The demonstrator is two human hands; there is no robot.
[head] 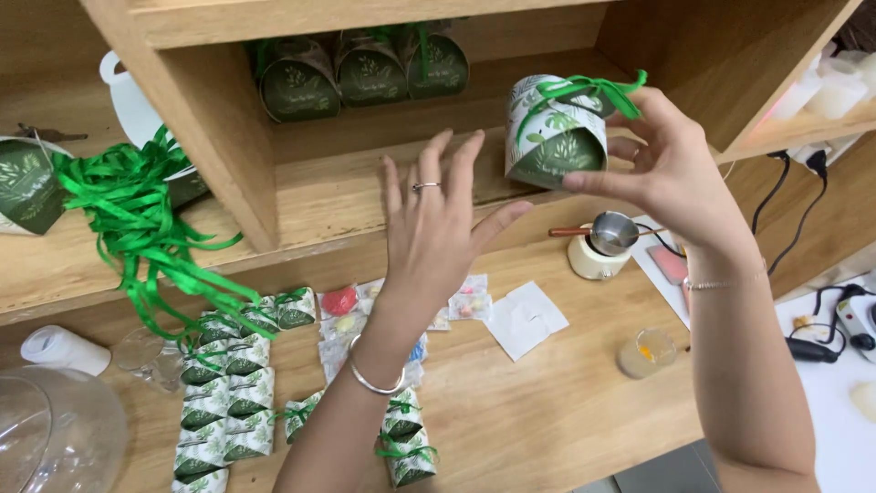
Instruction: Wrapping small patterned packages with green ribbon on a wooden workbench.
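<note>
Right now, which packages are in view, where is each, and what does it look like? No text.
Gift box: in right hand, rounded, white-green leaf print, green ribbon bow.
Dark green boxes: row at the back of the shelf cubby, rounded.
Small leaf-print boxes: stacked rows on the table's left, white-green.
Clear candy packets: table centre, near left hand.

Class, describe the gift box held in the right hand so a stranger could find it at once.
Start at the wooden shelf above the table. In front of its middle opening, the right hand holds up a gift box. Unlike the dark green boxes stored behind, it is white with leaf print and a green ribbon.
</note>
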